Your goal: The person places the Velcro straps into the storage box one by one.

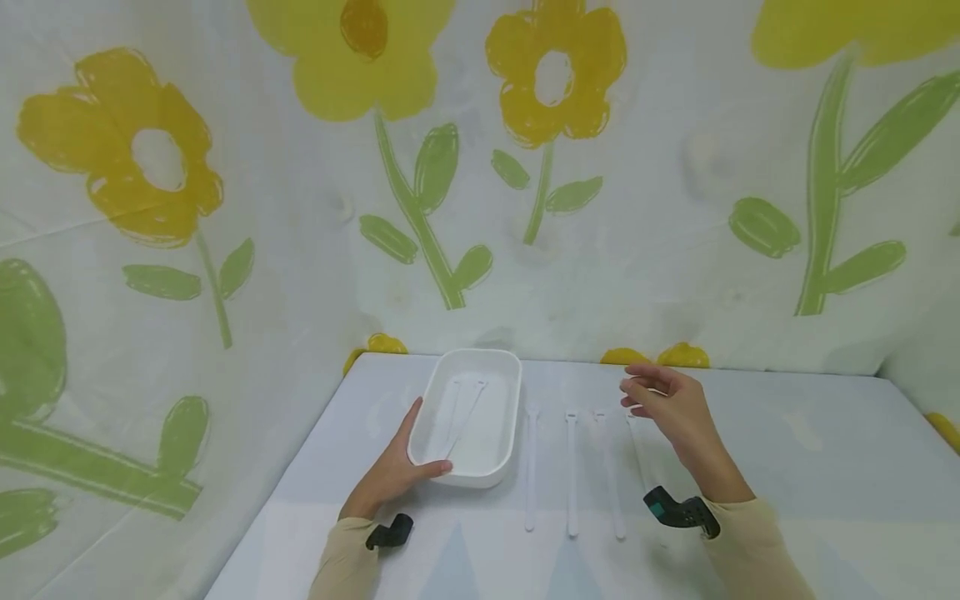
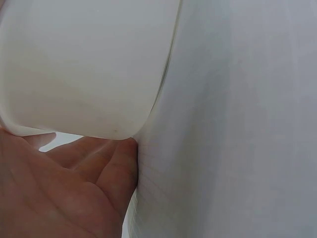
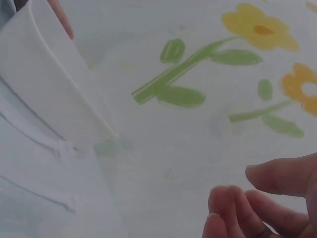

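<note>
A white plastic tub point(image 1: 480, 477) with rounded corners stands on the left half of the table. My left hand point(image 1: 393, 471) grips its near left corner, thumb over the rim and fingers along the outside; the left wrist view shows the fingers point(image 2: 121, 171) against the tub's wall. Inside lie two thin white strips point(image 1: 467, 417) with small heads, like cable ties. Several similar white strips point(image 1: 572, 475) lie side by side to the tub's right. Above the rightmost strip point(image 1: 637, 450) hovers my right hand point(image 1: 675, 408), fingers loosely bent, with nothing between thumb and fingertips.
The pale table point(image 1: 817, 467) extends to the right of the strips. A white cloth point(image 1: 630, 275) printed with yellow flowers hangs behind and to the left. Each wrist wears a dark camera band, such as the one on the right point(image 1: 678, 510).
</note>
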`<state>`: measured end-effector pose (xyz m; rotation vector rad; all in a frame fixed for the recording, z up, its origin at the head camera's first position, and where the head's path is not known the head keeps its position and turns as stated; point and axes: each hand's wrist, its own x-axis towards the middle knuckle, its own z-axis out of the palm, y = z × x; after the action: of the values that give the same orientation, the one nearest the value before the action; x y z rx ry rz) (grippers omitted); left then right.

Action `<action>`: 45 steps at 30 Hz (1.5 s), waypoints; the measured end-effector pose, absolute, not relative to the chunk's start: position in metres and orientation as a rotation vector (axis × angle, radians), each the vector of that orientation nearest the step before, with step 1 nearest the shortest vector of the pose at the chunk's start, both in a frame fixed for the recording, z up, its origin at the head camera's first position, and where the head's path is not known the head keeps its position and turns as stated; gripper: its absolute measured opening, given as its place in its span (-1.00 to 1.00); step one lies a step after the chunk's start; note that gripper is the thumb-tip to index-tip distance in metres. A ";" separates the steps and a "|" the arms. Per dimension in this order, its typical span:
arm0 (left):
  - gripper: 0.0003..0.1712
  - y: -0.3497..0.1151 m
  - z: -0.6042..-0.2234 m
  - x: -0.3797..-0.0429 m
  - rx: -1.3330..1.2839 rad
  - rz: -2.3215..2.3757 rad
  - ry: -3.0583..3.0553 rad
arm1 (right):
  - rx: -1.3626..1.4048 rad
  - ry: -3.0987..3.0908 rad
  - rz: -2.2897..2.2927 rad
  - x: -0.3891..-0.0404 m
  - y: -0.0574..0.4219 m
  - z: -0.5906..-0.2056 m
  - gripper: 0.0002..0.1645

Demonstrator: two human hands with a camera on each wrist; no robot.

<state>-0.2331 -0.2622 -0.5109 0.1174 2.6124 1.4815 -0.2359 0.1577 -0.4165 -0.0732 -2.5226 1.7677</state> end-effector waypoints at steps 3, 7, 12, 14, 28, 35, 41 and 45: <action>0.48 -0.264 -0.512 -0.232 0.126 1.485 2.617 | -0.103 -2.528 1.747 -0.233 0.163 -0.420 -0.43; 0.46 -0.263 -0.514 -0.232 0.127 1.495 2.617 | -0.133 -2.531 1.705 -0.232 0.170 -0.425 -0.43; 0.47 -0.261 -0.513 -0.233 0.101 1.480 2.624 | -0.156 -2.569 1.620 -0.230 0.179 -0.431 -0.41; 0.47 -0.260 -0.512 -0.232 0.100 1.475 2.630 | -0.167 -2.586 1.595 -0.230 0.183 -0.435 -0.40; 0.47 -0.260 -0.511 -0.231 0.086 1.449 2.636 | -0.253 -2.702 1.525 -0.234 0.196 -0.458 -0.39; 0.46 -0.260 -0.509 -0.233 0.114 1.497 2.610 | -0.257 -2.776 1.486 -0.232 0.194 -0.463 -0.39; 0.48 -0.262 -0.510 -0.233 0.132 1.475 2.620 | -0.256 -2.822 1.424 -0.231 0.193 -0.467 -0.38; 0.48 -0.262 -0.511 -0.233 0.129 1.471 2.621 | -0.252 -2.862 1.374 -0.231 0.193 -0.469 -0.37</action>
<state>-0.2332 -0.2618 -0.5107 0.1289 2.6215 1.4708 -0.2313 0.1926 -0.4686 -0.2516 -2.8622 1.3742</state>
